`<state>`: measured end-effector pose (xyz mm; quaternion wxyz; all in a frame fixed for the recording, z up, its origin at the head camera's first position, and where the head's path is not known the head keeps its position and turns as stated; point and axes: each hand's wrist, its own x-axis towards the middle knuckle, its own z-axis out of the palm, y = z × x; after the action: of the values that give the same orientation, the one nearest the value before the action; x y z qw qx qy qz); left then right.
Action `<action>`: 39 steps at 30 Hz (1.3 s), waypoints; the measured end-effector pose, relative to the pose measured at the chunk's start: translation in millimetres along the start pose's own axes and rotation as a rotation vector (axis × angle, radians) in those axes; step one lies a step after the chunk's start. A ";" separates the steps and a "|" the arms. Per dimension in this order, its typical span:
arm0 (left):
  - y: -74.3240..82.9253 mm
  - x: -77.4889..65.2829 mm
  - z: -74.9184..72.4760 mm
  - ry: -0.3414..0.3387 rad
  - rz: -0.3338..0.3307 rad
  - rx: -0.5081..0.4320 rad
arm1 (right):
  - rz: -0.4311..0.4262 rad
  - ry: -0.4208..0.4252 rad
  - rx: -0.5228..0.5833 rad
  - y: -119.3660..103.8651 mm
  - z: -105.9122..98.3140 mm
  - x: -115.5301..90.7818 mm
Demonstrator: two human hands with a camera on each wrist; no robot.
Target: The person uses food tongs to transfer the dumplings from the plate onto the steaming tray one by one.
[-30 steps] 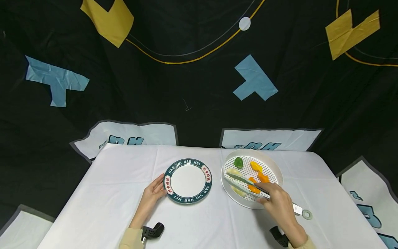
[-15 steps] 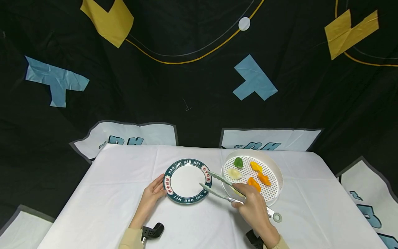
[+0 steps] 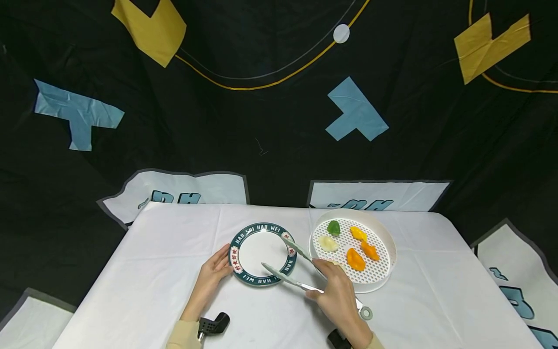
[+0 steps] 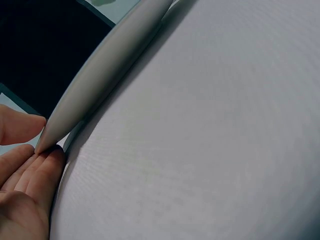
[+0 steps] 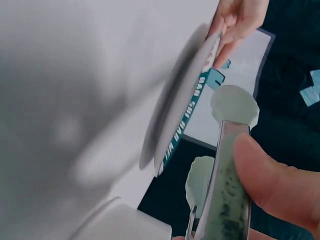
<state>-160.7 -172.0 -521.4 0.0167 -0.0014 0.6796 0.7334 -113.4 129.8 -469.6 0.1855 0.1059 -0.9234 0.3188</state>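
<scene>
My left hand (image 3: 213,274) pinches the left rim of a round white plate (image 3: 257,252) with a dark green lettered border. In the left wrist view, the thumb lies above the rim and the fingers (image 4: 42,175) are under it. My right hand (image 3: 336,295) grips metal tongs (image 3: 283,277) with pale green tips. The tongs are spread, their tips over the plate's right half, and nothing shows between them. The plate bears no food. In the right wrist view, the thumb (image 5: 275,185) presses one arm of the tongs (image 5: 227,200).
Right of the plate stands a round white container (image 3: 385,232) with a perforated inner tray. On it lie a green piece (image 3: 333,228), a yellow piece (image 3: 358,233), orange pieces (image 3: 356,260) and a pale piece (image 3: 328,243). Another pale piece is mostly hidden by my right hand. A white cloth (image 3: 183,232) covers the table.
My right hand has moved left with the tongs, from over the container to over the plate. The left hand and the plate have stayed in place.
</scene>
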 end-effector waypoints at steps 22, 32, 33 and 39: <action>2.6 -0.6 0.0 -0.010 0.021 0.005 | 0.067 -0.082 0.046 -0.9 17.9 -7.3; 0.5 1.9 0.7 0.006 0.005 0.006 | 0.083 -0.113 0.045 2.4 18.0 -10.0; 0.5 1.9 0.6 0.006 0.003 0.011 | 0.081 -0.115 0.045 2.5 18.0 -10.3; 0.4 1.0 -0.9 0.006 0.004 0.040 | 0.053 -0.140 0.034 2.5 18.2 -12.6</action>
<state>-161.7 -172.9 -521.1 0.0131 -0.0020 0.6941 0.7198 -107.8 121.2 -489.3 0.1102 0.1064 -0.9311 0.3312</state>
